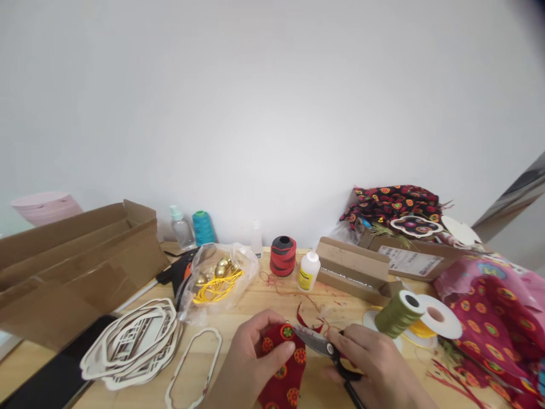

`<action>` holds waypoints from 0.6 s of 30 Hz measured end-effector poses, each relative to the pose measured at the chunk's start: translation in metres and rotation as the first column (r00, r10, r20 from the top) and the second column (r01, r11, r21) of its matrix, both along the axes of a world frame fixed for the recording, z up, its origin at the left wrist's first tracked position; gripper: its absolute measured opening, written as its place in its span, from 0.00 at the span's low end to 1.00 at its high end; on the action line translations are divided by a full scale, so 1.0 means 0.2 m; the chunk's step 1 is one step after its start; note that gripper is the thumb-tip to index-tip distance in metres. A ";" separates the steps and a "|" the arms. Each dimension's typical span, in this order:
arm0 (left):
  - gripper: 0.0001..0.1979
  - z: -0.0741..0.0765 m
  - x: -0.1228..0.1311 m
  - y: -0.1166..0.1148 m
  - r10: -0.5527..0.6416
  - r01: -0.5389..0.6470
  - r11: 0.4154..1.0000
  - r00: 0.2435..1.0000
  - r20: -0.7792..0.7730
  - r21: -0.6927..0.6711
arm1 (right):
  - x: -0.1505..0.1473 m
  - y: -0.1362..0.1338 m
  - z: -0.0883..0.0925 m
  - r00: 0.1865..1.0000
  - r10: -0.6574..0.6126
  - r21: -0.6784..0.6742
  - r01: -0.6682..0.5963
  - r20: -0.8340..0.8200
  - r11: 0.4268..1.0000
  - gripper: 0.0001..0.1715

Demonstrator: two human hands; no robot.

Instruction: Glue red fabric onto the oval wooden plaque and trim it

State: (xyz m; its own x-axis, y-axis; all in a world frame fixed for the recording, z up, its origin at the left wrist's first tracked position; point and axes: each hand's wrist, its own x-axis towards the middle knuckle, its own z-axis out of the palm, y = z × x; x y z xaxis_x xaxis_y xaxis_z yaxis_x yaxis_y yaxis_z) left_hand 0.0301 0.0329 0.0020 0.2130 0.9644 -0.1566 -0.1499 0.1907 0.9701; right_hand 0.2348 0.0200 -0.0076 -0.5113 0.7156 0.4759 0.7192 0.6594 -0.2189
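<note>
At the near edge of a pale wooden surface [255, 301], a person's left hand [251, 355] pinched a piece of red fabric printed with orange and green circles [284, 372], fingers [279, 351] curled over its top edge. The right hand [374, 363] gripped black-handled scissors [327, 349], the steel blades narrowly parted and touching the fabric's upper right corner. Just beyond the hands lay red fabric scraps [310, 321]. An olive-green thread spool [398, 313] lay near the right hand, beside a white ribbon reel [443, 321]. White cut-out frames [131, 341] sat toward the near left corner, a clear bag of gold bells and yellow cord [217, 275] behind them. A red-and-black thread cone [283, 255] and small white glue bottle [308, 271] stood toward the far edge.
</note>
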 end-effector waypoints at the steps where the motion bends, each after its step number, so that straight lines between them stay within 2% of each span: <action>1: 0.09 0.00 0.00 0.00 -0.010 0.010 1.000 1.000 -0.002 -0.005 | 0.00 0.00 0.00 1.000 0.000 0.005 0.000 0.007 1.000 0.08; 8: 0.09 0.01 -0.01 0.00 -0.063 0.063 0.998 0.998 -0.008 -0.016 | 0.01 0.00 0.03 1.000 0.009 -0.025 -0.009 0.007 1.000 0.04; 13: 0.09 -0.01 -0.03 0.02 -0.101 0.100 0.995 0.992 -0.078 -0.008 | 0.03 0.00 0.01 0.999 0.004 -0.039 -0.003 0.039 0.999 0.09; 18: 0.07 -0.02 -0.06 0.03 -0.193 0.197 0.980 0.967 -0.166 0.008 | 0.04 -0.01 0.01 0.998 -0.007 -0.042 0.009 0.061 0.999 0.11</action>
